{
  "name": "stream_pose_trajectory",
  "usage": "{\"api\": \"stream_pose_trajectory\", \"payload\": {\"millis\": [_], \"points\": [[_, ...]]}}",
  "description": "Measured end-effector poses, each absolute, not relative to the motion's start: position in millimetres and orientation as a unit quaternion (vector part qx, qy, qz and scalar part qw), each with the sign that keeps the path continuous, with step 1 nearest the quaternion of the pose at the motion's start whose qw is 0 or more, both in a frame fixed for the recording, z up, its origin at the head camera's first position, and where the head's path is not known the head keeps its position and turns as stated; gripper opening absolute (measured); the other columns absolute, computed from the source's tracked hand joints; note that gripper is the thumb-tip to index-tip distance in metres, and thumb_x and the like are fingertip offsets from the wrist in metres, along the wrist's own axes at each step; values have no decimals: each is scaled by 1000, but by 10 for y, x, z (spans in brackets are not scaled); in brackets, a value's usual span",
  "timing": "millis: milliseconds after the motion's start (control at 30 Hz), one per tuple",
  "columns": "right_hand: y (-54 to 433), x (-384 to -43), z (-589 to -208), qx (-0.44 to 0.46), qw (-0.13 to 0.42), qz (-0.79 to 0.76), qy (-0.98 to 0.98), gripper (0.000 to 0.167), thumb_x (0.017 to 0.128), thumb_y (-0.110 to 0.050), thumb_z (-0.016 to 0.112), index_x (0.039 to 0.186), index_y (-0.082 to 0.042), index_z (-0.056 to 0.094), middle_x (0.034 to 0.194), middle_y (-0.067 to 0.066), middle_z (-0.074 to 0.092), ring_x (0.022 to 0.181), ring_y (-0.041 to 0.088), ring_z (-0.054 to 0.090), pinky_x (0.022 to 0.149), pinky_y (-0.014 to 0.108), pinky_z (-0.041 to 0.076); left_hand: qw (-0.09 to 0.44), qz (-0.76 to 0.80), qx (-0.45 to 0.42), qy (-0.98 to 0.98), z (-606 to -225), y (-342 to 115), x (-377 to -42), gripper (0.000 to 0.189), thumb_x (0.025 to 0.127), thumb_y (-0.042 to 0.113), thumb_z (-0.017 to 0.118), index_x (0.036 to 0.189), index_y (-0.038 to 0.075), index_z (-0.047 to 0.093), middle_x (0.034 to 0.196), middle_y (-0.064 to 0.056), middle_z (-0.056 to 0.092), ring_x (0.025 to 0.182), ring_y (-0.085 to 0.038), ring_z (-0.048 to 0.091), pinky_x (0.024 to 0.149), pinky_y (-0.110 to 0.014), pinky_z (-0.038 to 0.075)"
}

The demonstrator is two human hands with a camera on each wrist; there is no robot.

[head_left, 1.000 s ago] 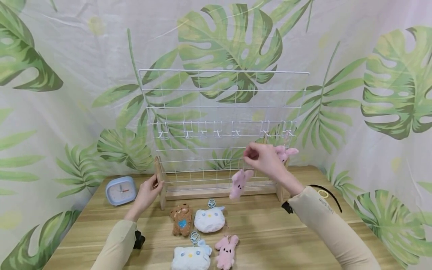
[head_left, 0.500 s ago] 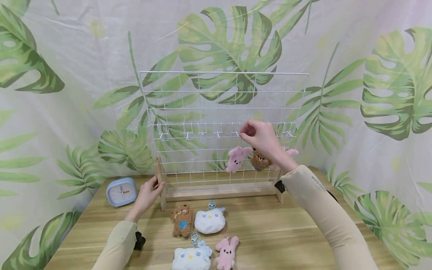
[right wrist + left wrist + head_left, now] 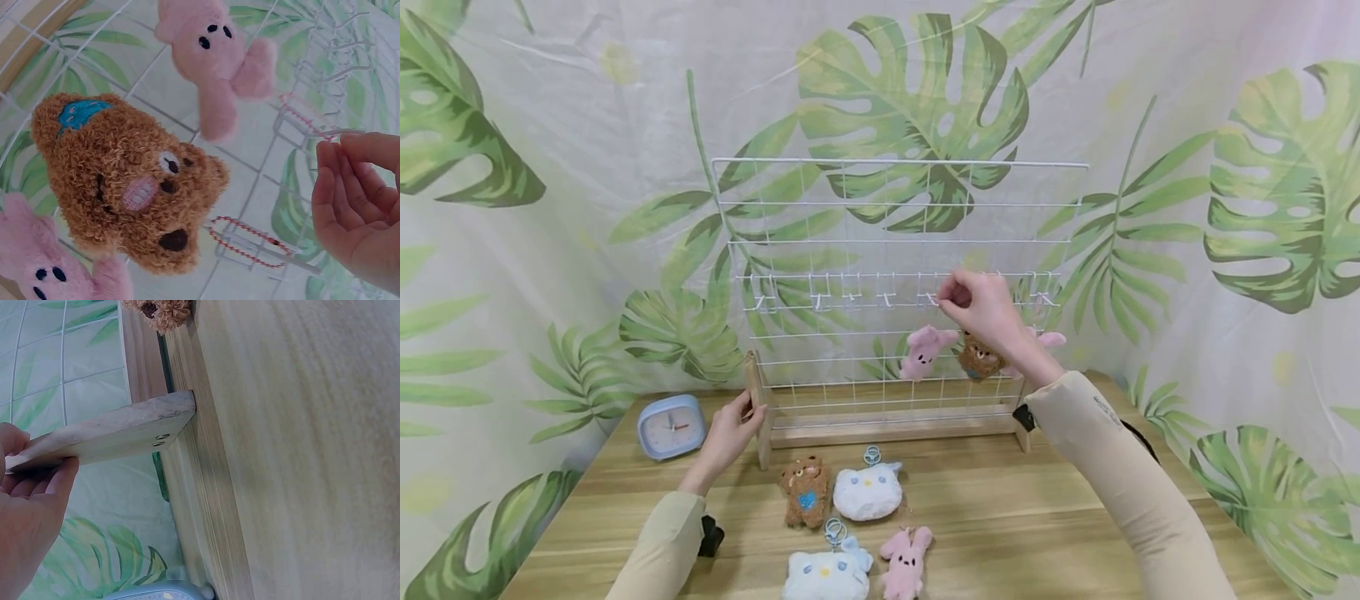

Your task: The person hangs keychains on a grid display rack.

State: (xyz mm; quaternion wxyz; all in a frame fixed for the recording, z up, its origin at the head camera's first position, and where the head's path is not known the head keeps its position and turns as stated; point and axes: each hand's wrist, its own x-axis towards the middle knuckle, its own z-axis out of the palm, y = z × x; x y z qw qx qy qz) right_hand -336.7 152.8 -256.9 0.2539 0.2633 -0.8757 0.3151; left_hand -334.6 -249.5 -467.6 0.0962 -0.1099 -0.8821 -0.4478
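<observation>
My right hand (image 3: 951, 298) is up at the hook row of the white wire grid rack (image 3: 820, 217). It pinches the cord loop (image 3: 310, 124) of a pink bunny plush (image 3: 923, 350) against a hook; the fingertips (image 3: 337, 164) touch the cord. A brown bear plush (image 3: 125, 181) hangs just right of that bunny, and a second pink bunny (image 3: 1047, 338) hangs farther right. My left hand (image 3: 730, 427) grips the rack's left wooden post (image 3: 752, 385); in the left wrist view the fingers (image 3: 37, 500) wrap the wooden foot (image 3: 112, 432).
On the wooden table (image 3: 1037, 517) in front of the rack lie a brown bear (image 3: 805, 490), two white cat plushes (image 3: 867, 492) (image 3: 826, 575) and a pink bunny (image 3: 906, 562). A blue clock (image 3: 670, 427) stands at the left. Leaf-print cloth hangs behind.
My right hand rose from rack-base height to the hook row, carrying the dangling pink bunny; over the last half second it barely shifted. The left hand stayed on the post.
</observation>
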Motion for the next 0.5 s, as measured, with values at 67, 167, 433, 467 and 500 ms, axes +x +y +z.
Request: {"api": "stream_pose_trajectory", "payload": {"millis": [67, 167, 433, 467, 500], "points": [[1537, -3295, -2567, 264, 259, 311, -875, 5, 91, -4, 66, 89, -1, 70, 86, 13, 74, 75, 22, 71, 70, 34, 63, 97, -449, -110, -881, -4680, -2497, -3356, 51, 107, 23, 45, 147, -8, 39, 143, -33, 49, 133, -45, 50, 104, -54, 50], [1550, -3161, -2600, 267, 260, 310, -875, 4, 90, -3, 67, 90, 1, 70, 85, 14, 74, 75, 22, 71, 70, 33, 63, 99, -449, -111, -881, -4688, -2500, -3364, 49, 107, 23, 45, 146, -7, 41, 142, -32, 50, 132, -45, 51, 104, -54, 51], [1433, -2928, -3061, 320, 194, 302, -876, 7, 83, -3, 76, 85, -4, 69, 79, 8, 73, 69, 13, 66, 63, 18, 59, 103, -447, -111, -882, -4690, -2505, -3362, 44, 106, 22, 46, 139, -7, 48, 140, -32, 52, 131, -45, 51, 103, -55, 51], [1408, -2927, -3156, 328, 182, 299, -877, 8, 83, -3, 76, 85, -5, 69, 79, 7, 73, 69, 11, 66, 63, 17, 58, 104, -447, -111, -881, -4693, -2506, -3365, 45, 106, 22, 46, 140, -7, 48, 140, -33, 52, 131, -45, 51, 103, -55, 51], [1382, -2933, -3260, 335, 167, 296, -879, 7, 83, -4, 76, 85, -5, 69, 79, 7, 73, 69, 10, 66, 63, 15, 57, 104, -448, -113, -881, -4694, -2507, -3365, 46, 106, 23, 46, 142, -7, 46, 141, -33, 51, 131, -45, 51, 103, -55, 51]]}}
